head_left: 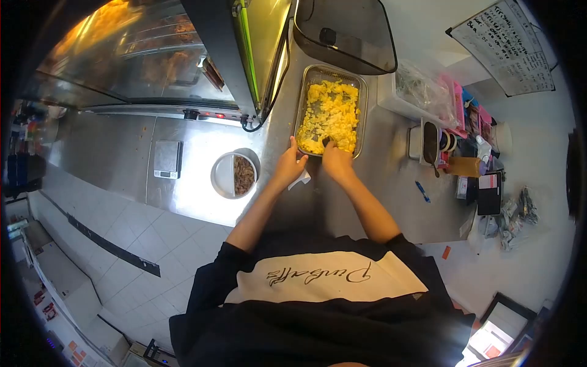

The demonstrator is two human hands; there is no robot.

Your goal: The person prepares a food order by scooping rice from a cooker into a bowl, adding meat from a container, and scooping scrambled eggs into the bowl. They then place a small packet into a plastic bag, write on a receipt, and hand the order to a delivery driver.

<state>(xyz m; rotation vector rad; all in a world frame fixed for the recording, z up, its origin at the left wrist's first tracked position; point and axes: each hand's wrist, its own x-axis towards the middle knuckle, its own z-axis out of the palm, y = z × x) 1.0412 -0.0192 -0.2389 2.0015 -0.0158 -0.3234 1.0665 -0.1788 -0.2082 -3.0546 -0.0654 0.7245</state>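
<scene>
A clear rectangular tray (364, 110) holds yellow scrambled egg (333, 113) in broken pieces. My right hand (338, 161) is closed over the tray's near edge, around a utensil whose dark part (326, 142) shows beside the fingers. The rest of that utensil is hidden by the hand and egg. At the near left corner of the tray is my left hand (290, 166), with fingers stretched and the thumb apart. Just below it lies a small white piece (301, 179), possibly paper. Left of my hands sits a round white bowl (224, 175), half filled with brown shredded food.
A digital scale (167, 159) lies farther left, below a lit glass display cabinet (183, 73). Behind the tray stands a dark transparent bin (348, 37). To the right are a metal container (416, 142), a blue pen (422, 191) and a plastic box (403, 98).
</scene>
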